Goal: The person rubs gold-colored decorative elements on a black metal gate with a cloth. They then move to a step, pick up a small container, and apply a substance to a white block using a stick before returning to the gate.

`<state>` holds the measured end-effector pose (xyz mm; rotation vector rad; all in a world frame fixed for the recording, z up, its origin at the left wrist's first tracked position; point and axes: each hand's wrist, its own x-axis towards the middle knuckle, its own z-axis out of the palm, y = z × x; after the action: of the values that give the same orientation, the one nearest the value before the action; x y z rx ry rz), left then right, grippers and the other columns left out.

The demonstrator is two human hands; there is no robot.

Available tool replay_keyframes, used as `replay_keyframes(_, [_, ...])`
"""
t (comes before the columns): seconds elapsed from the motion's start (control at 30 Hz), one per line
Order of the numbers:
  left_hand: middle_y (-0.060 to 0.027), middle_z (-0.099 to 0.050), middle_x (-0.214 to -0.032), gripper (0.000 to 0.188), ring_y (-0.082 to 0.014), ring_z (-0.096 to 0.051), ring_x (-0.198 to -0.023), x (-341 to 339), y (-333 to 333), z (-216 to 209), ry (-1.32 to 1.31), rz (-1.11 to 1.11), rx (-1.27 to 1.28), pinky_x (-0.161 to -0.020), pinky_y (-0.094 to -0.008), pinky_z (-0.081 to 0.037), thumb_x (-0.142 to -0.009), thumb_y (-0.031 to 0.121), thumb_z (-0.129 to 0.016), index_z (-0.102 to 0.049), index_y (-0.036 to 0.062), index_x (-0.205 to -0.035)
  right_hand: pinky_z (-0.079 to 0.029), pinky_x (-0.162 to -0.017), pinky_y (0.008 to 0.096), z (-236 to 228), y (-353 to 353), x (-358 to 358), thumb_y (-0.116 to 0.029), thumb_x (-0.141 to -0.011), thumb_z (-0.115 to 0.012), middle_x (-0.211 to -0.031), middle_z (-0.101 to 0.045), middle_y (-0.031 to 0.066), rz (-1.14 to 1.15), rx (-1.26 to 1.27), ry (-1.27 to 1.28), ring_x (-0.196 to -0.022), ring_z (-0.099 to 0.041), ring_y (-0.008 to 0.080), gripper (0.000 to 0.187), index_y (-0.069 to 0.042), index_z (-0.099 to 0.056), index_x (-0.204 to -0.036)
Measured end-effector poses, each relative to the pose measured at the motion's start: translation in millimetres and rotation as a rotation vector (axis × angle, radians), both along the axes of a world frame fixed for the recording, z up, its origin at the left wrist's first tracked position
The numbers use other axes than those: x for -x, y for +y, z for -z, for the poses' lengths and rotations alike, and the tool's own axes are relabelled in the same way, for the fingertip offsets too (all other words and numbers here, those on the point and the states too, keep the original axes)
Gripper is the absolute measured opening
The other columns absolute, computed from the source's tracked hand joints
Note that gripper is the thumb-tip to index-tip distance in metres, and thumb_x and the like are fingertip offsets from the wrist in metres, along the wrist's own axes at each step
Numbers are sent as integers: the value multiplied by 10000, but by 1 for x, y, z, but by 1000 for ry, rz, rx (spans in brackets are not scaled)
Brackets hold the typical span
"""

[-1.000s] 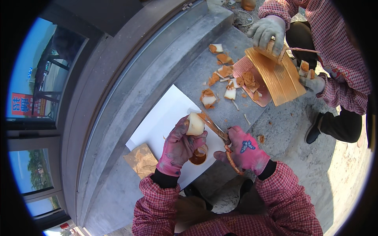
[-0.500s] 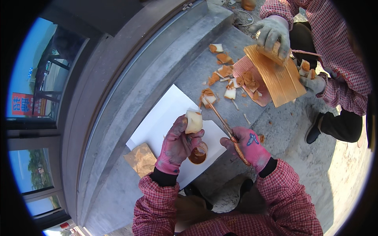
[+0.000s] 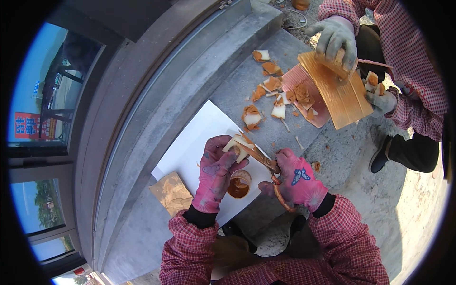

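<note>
A small piece of white foam or sponge (image 3: 233,145) is pinched in my left hand (image 3: 214,171), which wears a stained pink glove. My right hand (image 3: 297,180), in a pink glove with a butterfly print, grips brown-smeared scissors (image 3: 274,167). Their blades reach left to the white piece and overlap it; whether they bite into it I cannot tell. Just below my left fingers stands a small clear cup (image 3: 239,184) with reddish-brown paint inside, on a white sheet (image 3: 209,121).
Brown-stained white pieces (image 3: 278,110) lie on the grey concrete step (image 3: 237,78) beyond my hands, some on a pink sheet (image 3: 316,111). A brown-smeared square (image 3: 172,192) lies at left. On the right, a person's grey-gloved hand (image 3: 336,40) holds a block over a ribbed golden board (image 3: 335,90).
The scissors have swung from pointing up and away to reach the white piece, and their handles have spread. My left hand has tilted the piece. The other person's board shifted slightly right.
</note>
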<state>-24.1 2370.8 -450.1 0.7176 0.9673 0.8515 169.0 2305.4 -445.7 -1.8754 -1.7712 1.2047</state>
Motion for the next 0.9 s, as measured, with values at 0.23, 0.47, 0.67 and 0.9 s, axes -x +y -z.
replay_keyframes(0.23, [-135,-561,-1081,317,-261,-601,-976,3,1,2,-38,-26,19,-823,-339,-544,-856,129,-599,-476,80,-1144,-462,-673,387,-7,9,-3,-493,-768,-647,-988,-531,195,134,475,296,-828,-592,307,556,16,-556,-971])
replay_keyframes(0.47, [-121,-545,-1129,354,-256,-582,-1021,2,4,1,-108,-24,18,-874,-350,-523,-847,100,-589,-466,85,-1179,-472,-745,382,3,-2,-6,-573,-730,-644,-1004,-517,185,22,42,65,-868,-584,324,644,29,-540,-933])
replay_keyframes(0.67, [-101,-512,-1184,375,-231,-552,-1076,-1,-2,0,-66,35,-73,-909,-368,-503,-848,73,-557,-445,88,-1205,-466,-690,363,-3,0,1,-451,-708,-718,-916,-540,167,19,108,-39,-795,-580,315,540,26,-565,-908])
replay_keyframes(0.9, [-95,-509,-1188,397,-226,-540,-1091,0,0,-2,-63,42,-61,-914,-361,-495,-846,84,-567,-435,95,-1220,-467,-673,386,0,5,-6,-491,-763,-648,-864,-563,153,174,286,222,-750,-592,310,517,10,-574,-866])
